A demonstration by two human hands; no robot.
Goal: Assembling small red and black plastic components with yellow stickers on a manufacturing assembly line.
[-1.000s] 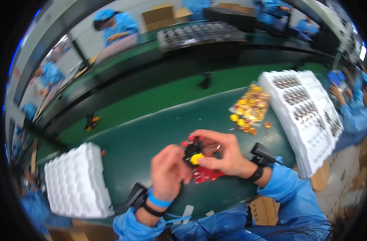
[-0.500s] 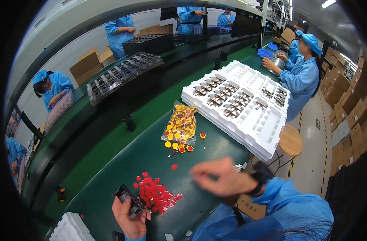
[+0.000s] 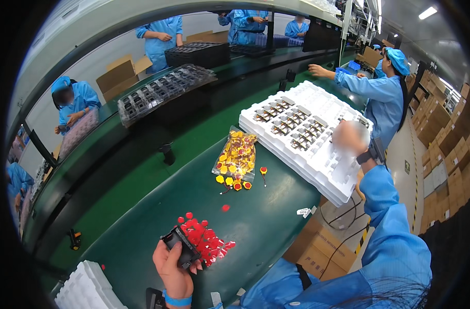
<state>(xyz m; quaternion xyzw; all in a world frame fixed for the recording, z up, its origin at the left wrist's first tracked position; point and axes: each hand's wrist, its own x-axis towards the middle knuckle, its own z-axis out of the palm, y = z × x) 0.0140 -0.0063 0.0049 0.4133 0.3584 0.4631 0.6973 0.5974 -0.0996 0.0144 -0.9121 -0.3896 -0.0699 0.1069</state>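
My left hand [image 3: 174,270] is closed around a black plastic housing [image 3: 181,247], thumb across it, just above the green table. Beside it lies a loose pile of red hexagonal pieces [image 3: 210,246], with one red piece [image 3: 225,208] apart from the rest. Stretched far out, my right hand [image 3: 350,138] is over the right part of a white foam tray [image 3: 317,165]; its fingers are smeared, so what they hold is hidden. Small metal-and-black assemblies [image 3: 302,129] sit in rows in that tray.
A clear bag of yellow-and-red wired parts [image 3: 236,154] stands on the table [image 3: 157,206], several parts loose in front. White moulded trays [image 3: 88,291] are at the lower left. A co-worker in blue [image 3: 386,92] reaches across beyond the foam tray. Cartons [image 3: 327,252] stand below the table edge.
My right hand has moved from above the table, up and right, to the foam tray. My left hand has turned the black housing slightly. The co-worker's arm now stretches out to the left.
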